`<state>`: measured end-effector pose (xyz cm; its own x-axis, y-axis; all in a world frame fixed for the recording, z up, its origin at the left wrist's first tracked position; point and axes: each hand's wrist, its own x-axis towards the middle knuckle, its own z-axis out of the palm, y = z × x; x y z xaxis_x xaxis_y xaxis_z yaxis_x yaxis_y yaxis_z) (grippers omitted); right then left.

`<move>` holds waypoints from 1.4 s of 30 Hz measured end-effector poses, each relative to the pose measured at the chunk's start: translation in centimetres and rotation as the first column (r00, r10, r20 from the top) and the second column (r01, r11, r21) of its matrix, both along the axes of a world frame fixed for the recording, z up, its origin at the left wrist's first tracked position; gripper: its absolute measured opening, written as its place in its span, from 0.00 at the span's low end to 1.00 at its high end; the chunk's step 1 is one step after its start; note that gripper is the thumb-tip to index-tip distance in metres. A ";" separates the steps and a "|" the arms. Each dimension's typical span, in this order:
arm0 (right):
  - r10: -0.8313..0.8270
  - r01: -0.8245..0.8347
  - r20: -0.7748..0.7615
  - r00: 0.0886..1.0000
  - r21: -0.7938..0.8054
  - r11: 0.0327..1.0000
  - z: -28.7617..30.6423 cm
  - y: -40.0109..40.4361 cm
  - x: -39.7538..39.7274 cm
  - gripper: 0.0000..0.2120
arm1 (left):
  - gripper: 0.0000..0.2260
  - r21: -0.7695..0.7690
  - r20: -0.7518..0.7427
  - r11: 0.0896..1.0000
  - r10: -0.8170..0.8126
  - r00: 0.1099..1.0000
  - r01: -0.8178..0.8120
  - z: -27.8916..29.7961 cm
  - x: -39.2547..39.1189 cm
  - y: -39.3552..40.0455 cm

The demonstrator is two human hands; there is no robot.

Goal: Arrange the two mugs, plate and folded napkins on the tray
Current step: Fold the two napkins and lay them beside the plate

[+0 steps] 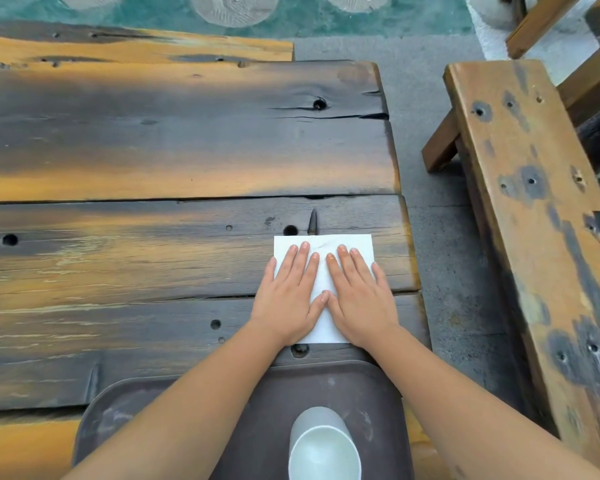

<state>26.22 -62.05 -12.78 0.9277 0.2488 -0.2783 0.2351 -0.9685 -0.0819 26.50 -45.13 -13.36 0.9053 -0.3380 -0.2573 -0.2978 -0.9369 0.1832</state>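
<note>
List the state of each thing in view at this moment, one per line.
Napkin: flat on the table, off the tray, pressed under both hands.
Left hand: palm down, fingers spread on the napkin.
Right hand: palm down, fingers spread on the napkin.
Mug: upright on the tray, looks empty.
Tray: on the table's near edge, holding one mug.
Table: weathered wood, cracked.

No writing, label, brand, number or sign can be read anywhere in the view: the white napkin (323,271), the dark tray (368,386), the pale mug (321,441) and the weathered wooden worktop (153,161) all show plain, unmarked surfaces.
</note>
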 end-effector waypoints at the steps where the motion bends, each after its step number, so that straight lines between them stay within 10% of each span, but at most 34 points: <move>1: -0.004 0.004 0.002 1.000 -0.003 1.000 -0.2 -0.1 0.0 0.33 | 0.34 0.003 0.003 1.000 0.001 1.000 -0.001 0.0 0.0 0.0; 15: -0.158 0.157 0.002 0.988 0.048 0.986 0.7 -4.7 0.9 0.36 | 0.41 0.023 -0.042 0.994 0.108 0.993 -0.108 1.0 1.1 3.4; 22: -0.232 0.226 0.012 0.973 0.176 0.958 1.8 -3.8 6.0 0.27 | 0.25 -0.050 0.104 0.986 0.162 0.981 -0.157 2.4 5.9 3.9; 34: -0.200 0.195 -0.026 0.979 0.380 0.904 2.4 -2.9 8.8 0.02 | 0.03 -0.241 -0.109 0.939 0.225 0.968 -0.245 2.8 8.5 3.9; 42: -0.211 0.286 -0.199 0.957 0.528 0.800 4.2 -3.2 8.0 0.15 | 0.05 -0.492 -0.202 0.824 0.207 0.957 -0.281 5.0 6.8 4.5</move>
<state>34.26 -65.26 -8.55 0.9459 0.1593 -0.2828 -0.0559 -0.7784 -0.6253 33.27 -40.63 -8.32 0.9452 -0.2274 -0.2341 -0.0096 -0.7365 0.6764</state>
